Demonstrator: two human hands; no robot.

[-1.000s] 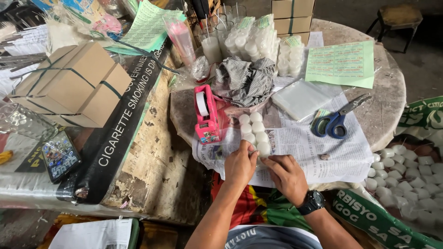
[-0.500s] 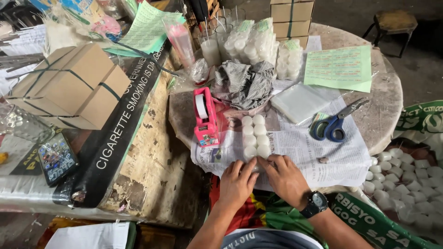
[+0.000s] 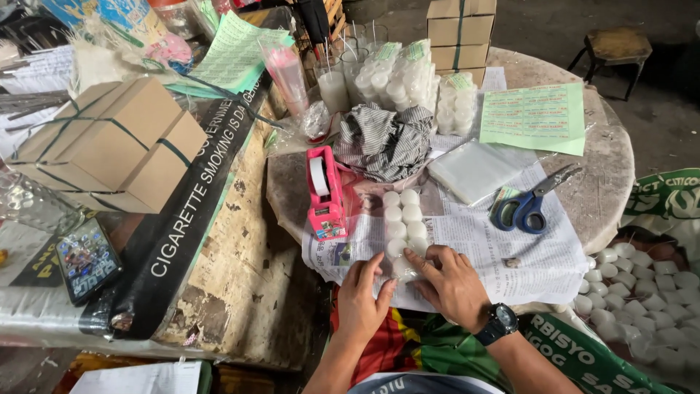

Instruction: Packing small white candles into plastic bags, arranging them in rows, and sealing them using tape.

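Note:
Two rows of small white candles in a clear plastic bag (image 3: 402, 222) lie on a newspaper sheet (image 3: 496, 248) spread over a round stone table (image 3: 605, 182). My left hand (image 3: 364, 295) and my right hand (image 3: 450, 281) rest at the bag's near end, fingers pressing on the plastic around the nearest candles. My right wrist wears a black watch (image 3: 498, 323). A pink tape dispenser (image 3: 325, 193) stands just left of the candle rows.
Blue-handled scissors (image 3: 526, 204) and a stack of clear bags (image 3: 474, 169) lie to the right. A striped cloth (image 3: 385, 140), packed candle bags (image 3: 408, 73), cardboard boxes (image 3: 109, 142) and a phone (image 3: 87, 259) surround the work spot. A sack of loose white candles (image 3: 642, 292) sits lower right.
Both hands have come down from above the paper onto the near end of the candle bag and now press on it.

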